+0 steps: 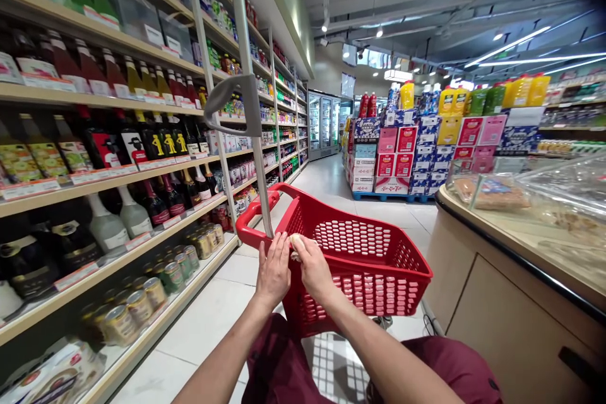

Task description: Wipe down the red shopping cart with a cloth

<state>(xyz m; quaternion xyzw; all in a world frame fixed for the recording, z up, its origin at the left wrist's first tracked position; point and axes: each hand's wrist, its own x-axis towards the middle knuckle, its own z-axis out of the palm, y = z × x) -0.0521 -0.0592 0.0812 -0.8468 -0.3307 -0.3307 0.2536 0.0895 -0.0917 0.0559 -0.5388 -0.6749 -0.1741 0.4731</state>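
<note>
A red plastic shopping basket (379, 246) on wheels stands on the tiled aisle floor in front of me, tilted, with a grey pull handle (246, 107) rising from its near rim. My left hand (273, 270) rests on the basket's near rim beside the handle's shaft, fingers together. My right hand (312, 265) is closed round a small pale thing (297, 241) at the same rim; I cannot make out what it is. The basket's inside looks bare.
Shelves (95, 183) of bottles, jars and cans run along the left. A beige counter (521, 246) with clear-lidded food cases stands at the right. Stacked boxes (407, 151) topped with bottles sit mid-aisle, and glass-door fridges (322, 123) stand at the far end.
</note>
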